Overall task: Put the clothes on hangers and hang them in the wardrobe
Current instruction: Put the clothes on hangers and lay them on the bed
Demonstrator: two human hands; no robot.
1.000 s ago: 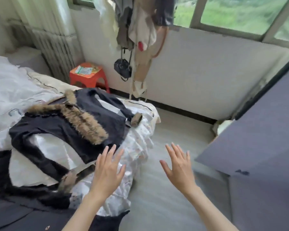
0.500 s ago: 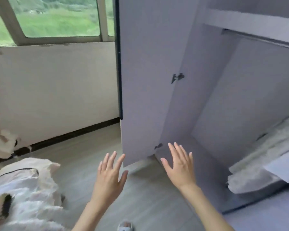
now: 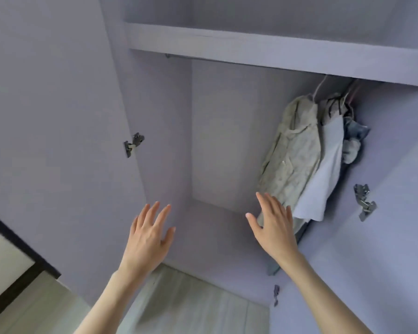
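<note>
Facing the open wardrobe, the head camera shows both hands raised in front of it, palms away, holding nothing. The left hand has its fingers straight and slightly spread, thumb out to the right; it is seen against the wardrobe's left inner wall and floor panel. The right hand is likewise wide, fingers straight and close together, thumb out to the left. Its fingertips overlap the lower hem of the nearest hanging garment in the view; contact cannot be told.

The clothes hang at the right end of the wardrobe, below the shelf. Nearest the middle is a pale patterned shirt, tilted, on a light hanger. Just beside it to the right hangs a white garment, and behind that a blue denim item against the right wall. The hanger hooks rise to a rail under the shelf, visible mainly at its left end. The left part of the hanging space holds no clothes.

The left door stands open, with a metal hinge at its inner edge. A second hinge sits on the right side. Pale wood-look floor shows below the wardrobe.
</note>
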